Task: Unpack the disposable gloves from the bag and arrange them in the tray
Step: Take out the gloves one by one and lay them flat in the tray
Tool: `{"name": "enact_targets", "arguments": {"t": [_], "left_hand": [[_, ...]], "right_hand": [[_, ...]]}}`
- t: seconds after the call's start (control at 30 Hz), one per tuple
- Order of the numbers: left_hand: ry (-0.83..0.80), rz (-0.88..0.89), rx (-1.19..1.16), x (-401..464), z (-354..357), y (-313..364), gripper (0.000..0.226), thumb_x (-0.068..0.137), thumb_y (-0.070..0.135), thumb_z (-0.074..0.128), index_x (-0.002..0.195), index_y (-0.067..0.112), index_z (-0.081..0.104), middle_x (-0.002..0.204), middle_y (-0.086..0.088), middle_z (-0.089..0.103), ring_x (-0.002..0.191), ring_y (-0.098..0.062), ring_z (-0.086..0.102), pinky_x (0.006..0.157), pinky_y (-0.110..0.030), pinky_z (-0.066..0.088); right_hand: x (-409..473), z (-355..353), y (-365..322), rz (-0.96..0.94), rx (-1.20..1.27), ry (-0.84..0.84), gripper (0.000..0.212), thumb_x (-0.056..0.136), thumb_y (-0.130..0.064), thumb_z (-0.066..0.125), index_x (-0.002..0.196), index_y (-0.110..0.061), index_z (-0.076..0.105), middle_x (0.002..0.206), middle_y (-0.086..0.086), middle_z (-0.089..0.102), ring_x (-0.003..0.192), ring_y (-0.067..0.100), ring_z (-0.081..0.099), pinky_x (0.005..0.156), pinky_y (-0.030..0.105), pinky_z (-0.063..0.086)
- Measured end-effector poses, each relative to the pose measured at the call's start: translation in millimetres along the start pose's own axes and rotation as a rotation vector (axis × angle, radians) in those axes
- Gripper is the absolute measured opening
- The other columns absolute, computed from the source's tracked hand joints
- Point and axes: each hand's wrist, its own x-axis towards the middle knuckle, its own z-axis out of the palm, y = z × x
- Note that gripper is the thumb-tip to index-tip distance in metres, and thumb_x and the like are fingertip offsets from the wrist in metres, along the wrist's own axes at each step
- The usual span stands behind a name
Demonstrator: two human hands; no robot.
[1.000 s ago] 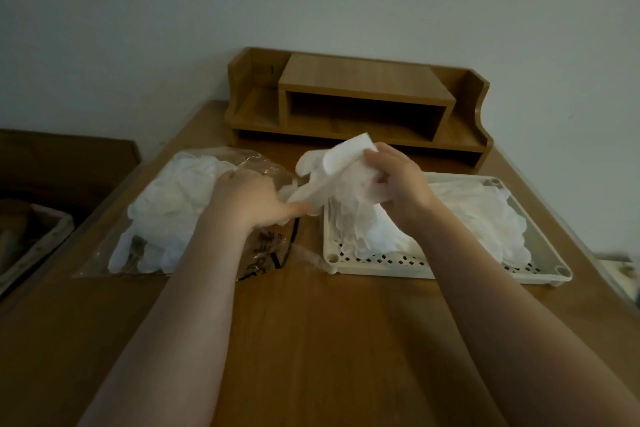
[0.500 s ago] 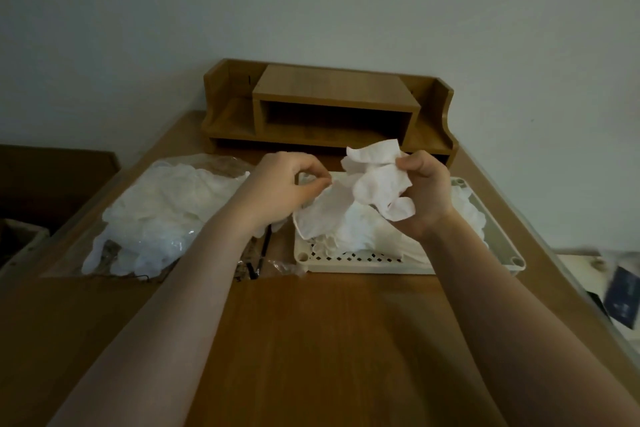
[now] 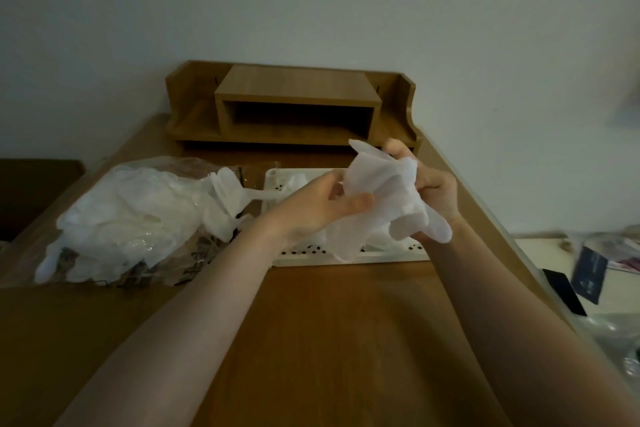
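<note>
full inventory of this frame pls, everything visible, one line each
glove in hands: one, white, held up over the tray by both hands
bag of gloves: one, clear plastic with many white gloves, desk left of the tray
tray: one, white and perforated, desk centre, white gloves lying in it, count unclear
desk organiser: one, brown wood, back of the desk against the wall
desk: one, brown wood, under everything
clutter at right: several dark and pale items, blurred, on a surface beside the desk
left hand: one, bare, pinching the glove
right hand: one, bare, gripping the glove
</note>
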Motion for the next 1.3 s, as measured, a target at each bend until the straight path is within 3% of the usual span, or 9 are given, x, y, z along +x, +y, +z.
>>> {"name": "enact_targets", "arguments": {"t": [0.13, 0.3, 0.4, 0.47, 0.6, 0.77, 0.93, 1.13, 1.3], "left_hand": [[0.163, 0.026, 0.034, -3.6, -4.0, 1.2, 0.022, 0.081, 0.035, 0.067, 0.090, 0.015, 0.064, 0.087, 0.001, 0.066, 0.080, -0.017, 0.064, 0.072, -0.027, 0.053], [-0.053, 0.077, -0.547, -6.9, -33.6, 6.0, 0.036, 0.059, 0.035, 0.085, 0.067, 0.019, 0.054, 0.074, 0.002, 0.060, 0.070, -0.015, 0.061, 0.063, -0.026, 0.054], [-0.168, 0.067, -0.643, -6.5, -37.3, 15.9, 0.046, 0.061, 0.037, 0.083, 0.089, 0.011, 0.058, 0.095, -0.004, 0.066, 0.086, -0.022, 0.066, 0.072, -0.036, 0.056], [-0.193, 0.080, -0.660, -6.9, -34.5, 24.8, 0.015, 0.081, 0.029, 0.064, 0.079, 0.014, 0.061, 0.105, -0.006, 0.068, 0.093, -0.023, 0.067, 0.076, -0.036, 0.056], [-0.244, 0.057, -0.712, -2.9, -28.9, 37.1, 0.012, 0.087, 0.019, 0.051, 0.079, 0.013, 0.058, 0.116, -0.014, 0.062, 0.100, -0.027, 0.063, 0.081, -0.039, 0.054], [-0.086, 0.016, -0.541, -4.1, -34.4, 38.8, 0.014, 0.080, 0.028, 0.061, 0.085, 0.015, 0.065, 0.089, -0.003, 0.067, 0.083, -0.020, 0.065, 0.070, -0.032, 0.054], [0.030, -0.087, -0.204, -5.9, -33.6, 33.4, 0.012, 0.077, 0.021, 0.064, 0.087, 0.013, 0.062, 0.082, 0.000, 0.069, 0.074, -0.013, 0.067, 0.065, -0.026, 0.055], [0.265, -0.200, 0.256, 20.5, -22.5, 14.7, 0.004, 0.090, 0.013, 0.061, 0.093, 0.015, 0.062, 0.093, -0.003, 0.067, 0.081, -0.013, 0.068, 0.066, -0.024, 0.057], [0.326, -0.188, 0.307, 33.9, -32.3, 10.6, 0.003, 0.089, 0.015, 0.063, 0.089, 0.018, 0.062, 0.093, -0.003, 0.067, 0.082, -0.015, 0.066, 0.068, -0.025, 0.056]], "right_hand": [[-13.6, -8.2, -18.3, 0.095, -0.071, 0.034, 0.005, 0.071, -0.013, 0.060, 0.072, -0.008, 0.058, 0.068, 0.011, 0.056, 0.061, 0.025, 0.056, 0.057, 0.030, 0.040], [-31.5, -16.0, -36.4, 0.230, -0.444, 0.167, 0.056, 0.083, -0.057, 0.057, 0.060, -0.007, 0.047, 0.079, 0.011, 0.062, 0.069, 0.024, 0.060, 0.062, 0.028, 0.051], [-31.4, -9.5, -45.0, 0.376, -1.109, 0.432, 0.068, 0.085, -0.067, 0.038, 0.073, -0.001, 0.050, 0.100, 0.003, 0.070, 0.093, 0.021, 0.066, 0.094, 0.038, 0.051], [-26.3, -0.7, -45.0, 0.280, -1.344, 0.567, 0.059, 0.095, -0.055, 0.032, 0.095, -0.002, 0.060, 0.110, -0.002, 0.066, 0.104, 0.017, 0.062, 0.103, 0.045, 0.043], [-15.3, 37.3, -34.7, 0.133, -1.263, 0.297, 0.044, 0.087, -0.048, 0.049, 0.118, -0.018, 0.059, 0.111, -0.006, 0.064, 0.104, 0.009, 0.062, 0.091, 0.031, 0.049], [-15.9, 29.9, -27.8, 0.234, -1.144, 0.176, 0.035, 0.088, -0.028, 0.063, 0.097, 0.005, 0.061, 0.091, 0.017, 0.063, 0.084, 0.028, 0.064, 0.081, 0.039, 0.052], [-31.2, 14.3, -63.2, 0.310, -0.815, 0.219, 0.012, 0.071, -0.023, 0.067, 0.074, -0.015, 0.075, 0.070, 0.001, 0.070, 0.062, 0.012, 0.068, 0.055, 0.021, 0.056], [-13.2, -21.7, -65.2, 0.575, -1.173, 0.550, 0.023, 0.094, -0.021, 0.056, 0.110, -0.005, 0.062, 0.109, 0.009, 0.068, 0.099, 0.025, 0.068, 0.082, 0.035, 0.058], [-1.4, -29.5, -61.4, 0.395, -1.387, 0.630, 0.018, 0.095, -0.030, 0.054, 0.095, -0.014, 0.061, 0.102, 0.013, 0.066, 0.094, 0.030, 0.065, 0.086, 0.042, 0.056]]}}
